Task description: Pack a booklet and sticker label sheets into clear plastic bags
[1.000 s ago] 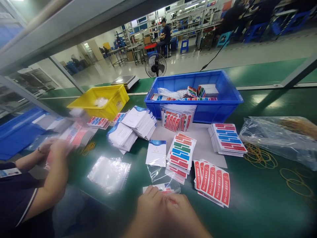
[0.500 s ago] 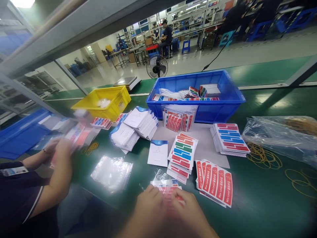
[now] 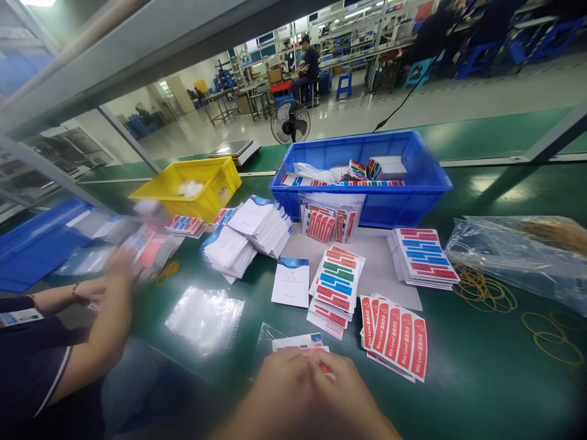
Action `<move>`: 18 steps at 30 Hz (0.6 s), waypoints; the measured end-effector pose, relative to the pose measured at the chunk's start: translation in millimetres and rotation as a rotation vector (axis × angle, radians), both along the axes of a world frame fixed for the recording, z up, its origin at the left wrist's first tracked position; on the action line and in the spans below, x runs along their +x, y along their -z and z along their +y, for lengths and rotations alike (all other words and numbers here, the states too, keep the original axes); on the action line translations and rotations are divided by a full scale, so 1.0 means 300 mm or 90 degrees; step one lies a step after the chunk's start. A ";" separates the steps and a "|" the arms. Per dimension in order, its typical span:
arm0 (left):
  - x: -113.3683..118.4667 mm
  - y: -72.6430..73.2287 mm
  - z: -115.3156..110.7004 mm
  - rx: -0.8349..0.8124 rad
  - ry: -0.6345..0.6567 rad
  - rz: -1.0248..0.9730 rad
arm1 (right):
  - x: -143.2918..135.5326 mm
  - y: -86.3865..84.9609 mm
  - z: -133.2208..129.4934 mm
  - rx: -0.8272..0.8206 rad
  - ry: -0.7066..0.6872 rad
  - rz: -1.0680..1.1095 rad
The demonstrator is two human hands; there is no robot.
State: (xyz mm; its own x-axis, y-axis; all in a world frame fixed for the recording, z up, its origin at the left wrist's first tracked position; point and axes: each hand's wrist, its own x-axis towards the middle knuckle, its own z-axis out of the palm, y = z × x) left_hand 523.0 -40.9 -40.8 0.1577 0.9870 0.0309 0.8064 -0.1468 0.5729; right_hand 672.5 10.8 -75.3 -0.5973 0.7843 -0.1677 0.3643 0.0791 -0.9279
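At the front of the bench, my left hand and my right hand are closed close together on a clear plastic bag. Red, white and blue label sheets show at the bag, just beyond my knuckles. My fingers partly hide the sheets, and their lower part is out of sight. Beyond my hands lie a white booklet with a blue top and a pile of coloured label sheets. Red level labels are fanned out to the right.
Clear bags lie to the left, near booklet stacks. A blue bin and a yellow bin stand behind. Rubber bands and another label stack are at right. A co-worker's arm works at left.
My hands have drawn closer together at the bag, and more of its clear film shows on the left. The co-worker's hands at left have moved apart.
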 end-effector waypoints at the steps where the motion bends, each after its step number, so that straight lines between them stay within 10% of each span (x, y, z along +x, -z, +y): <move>1: -0.010 -0.010 0.004 -0.001 -0.015 -0.009 | 0.001 0.003 0.002 0.007 -0.006 -0.005; 8: -0.177 -0.121 -0.010 0.052 -0.209 0.000 | 0.042 0.020 0.007 0.040 0.031 0.028; 13: -0.318 -0.229 -0.074 0.352 -0.338 0.061 | 0.120 0.056 -0.040 0.097 0.213 0.075; 18: -0.340 -0.219 -0.063 0.412 -0.310 0.143 | 0.159 0.101 -0.038 0.011 0.081 0.040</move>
